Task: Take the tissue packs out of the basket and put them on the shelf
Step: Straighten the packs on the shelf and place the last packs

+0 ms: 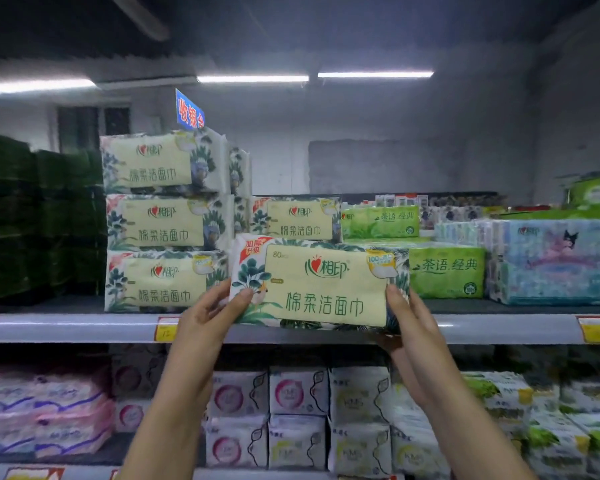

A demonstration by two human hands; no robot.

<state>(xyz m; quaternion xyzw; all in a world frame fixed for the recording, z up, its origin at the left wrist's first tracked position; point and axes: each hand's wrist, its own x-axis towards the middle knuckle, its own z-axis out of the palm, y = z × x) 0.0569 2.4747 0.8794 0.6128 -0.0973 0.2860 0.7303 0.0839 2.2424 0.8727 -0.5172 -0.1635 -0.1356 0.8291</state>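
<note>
— At the front edge of the shelf (pixel 66 328), why are the left hand (pixel 201 320) and right hand (pixel 413 323) gripping the tissue pack (pixel 326 285)?
— Fingers (pixel 244 295) are clasping its ends, probably keeping it level for sliding beside the stack (pixel 163 220).

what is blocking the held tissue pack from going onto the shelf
Nothing visible. The tissue pack, gripped by the left hand and right hand, is at the shelf edge between the stacked packs and green packs. It hides the spot behind; another pack shows above it.
</note>
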